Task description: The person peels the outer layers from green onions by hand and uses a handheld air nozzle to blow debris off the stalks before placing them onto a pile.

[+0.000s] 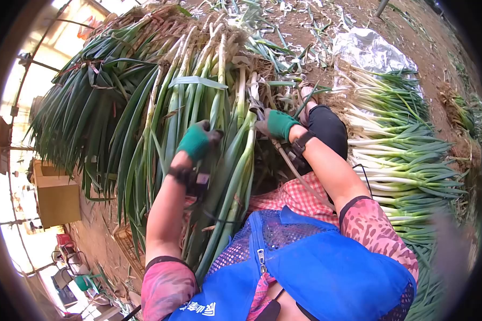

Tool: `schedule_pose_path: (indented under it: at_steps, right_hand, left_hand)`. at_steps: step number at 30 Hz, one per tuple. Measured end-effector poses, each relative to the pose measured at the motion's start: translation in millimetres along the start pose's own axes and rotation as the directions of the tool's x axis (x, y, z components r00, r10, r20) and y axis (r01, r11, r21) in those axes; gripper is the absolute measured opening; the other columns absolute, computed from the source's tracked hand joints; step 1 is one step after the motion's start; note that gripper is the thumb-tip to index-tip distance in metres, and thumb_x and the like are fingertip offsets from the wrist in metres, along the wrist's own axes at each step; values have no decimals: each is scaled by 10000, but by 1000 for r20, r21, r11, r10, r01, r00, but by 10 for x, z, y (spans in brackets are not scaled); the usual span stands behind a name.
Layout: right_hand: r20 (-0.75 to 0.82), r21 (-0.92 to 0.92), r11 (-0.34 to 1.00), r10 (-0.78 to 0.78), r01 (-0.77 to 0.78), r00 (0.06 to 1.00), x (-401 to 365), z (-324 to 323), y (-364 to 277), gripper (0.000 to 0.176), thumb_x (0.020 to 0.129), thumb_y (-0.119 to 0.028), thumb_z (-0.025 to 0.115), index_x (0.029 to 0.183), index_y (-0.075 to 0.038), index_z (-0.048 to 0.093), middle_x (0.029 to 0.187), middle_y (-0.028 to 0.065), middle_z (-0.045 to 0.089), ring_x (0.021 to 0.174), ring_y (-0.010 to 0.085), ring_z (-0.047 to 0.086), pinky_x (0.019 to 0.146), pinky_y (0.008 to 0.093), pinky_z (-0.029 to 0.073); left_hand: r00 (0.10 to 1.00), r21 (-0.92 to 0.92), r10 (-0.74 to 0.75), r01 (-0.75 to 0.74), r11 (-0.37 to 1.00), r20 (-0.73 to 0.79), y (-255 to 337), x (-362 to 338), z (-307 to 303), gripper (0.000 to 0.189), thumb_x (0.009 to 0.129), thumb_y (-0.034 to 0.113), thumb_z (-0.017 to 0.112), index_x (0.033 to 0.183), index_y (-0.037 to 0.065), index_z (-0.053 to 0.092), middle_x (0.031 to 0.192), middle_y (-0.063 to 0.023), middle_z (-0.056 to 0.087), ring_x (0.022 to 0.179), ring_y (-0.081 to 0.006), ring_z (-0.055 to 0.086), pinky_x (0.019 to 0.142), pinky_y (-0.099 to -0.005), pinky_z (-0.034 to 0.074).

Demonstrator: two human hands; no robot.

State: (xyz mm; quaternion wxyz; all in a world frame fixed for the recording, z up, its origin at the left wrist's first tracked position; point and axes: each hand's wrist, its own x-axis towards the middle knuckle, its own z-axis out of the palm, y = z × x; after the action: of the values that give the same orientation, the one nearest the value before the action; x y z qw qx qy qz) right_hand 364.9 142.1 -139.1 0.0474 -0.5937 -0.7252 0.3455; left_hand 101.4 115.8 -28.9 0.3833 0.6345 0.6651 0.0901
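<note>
My left hand (197, 140), in a green glove with dark fingertips, is over the leaves of the long green onions (219, 96). Its fingers look curled but are smeared by motion, and I cannot see anything held in them. My right hand (277, 124), gloved alike, is closed on a grey nozzle gun (258, 107) with a hose (300, 174) trailing down from it. The gun is beside the pale stalks of a green onion (251, 128) that slants down toward my lap. A pale green leaf strip (198, 82) lies across several stalks.
A big heap of untrimmed green onions (91, 91) is on the left. At right, cleaned white-stemmed green onions (385, 155) lie in a long row, by a silvery sheet (372, 48). A cardboard box (56, 195) stands at left. Peeled scraps (289, 27) litter the soil.
</note>
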Motion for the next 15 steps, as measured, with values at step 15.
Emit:
schedule_pose_path:
  at_steps: [15]
  right_hand:
    - [-109, 325, 945, 86, -46, 990, -837, 54, -410, 508, 818, -389, 626, 1070, 49, 583, 959, 326, 653, 924, 458, 651, 823, 491, 518]
  left_hand:
    - [981, -246, -52, 4, 969, -188, -574, 686, 754, 408, 852, 249, 692, 1146, -31, 644, 860, -106, 688, 742, -188, 619, 680, -340, 506]
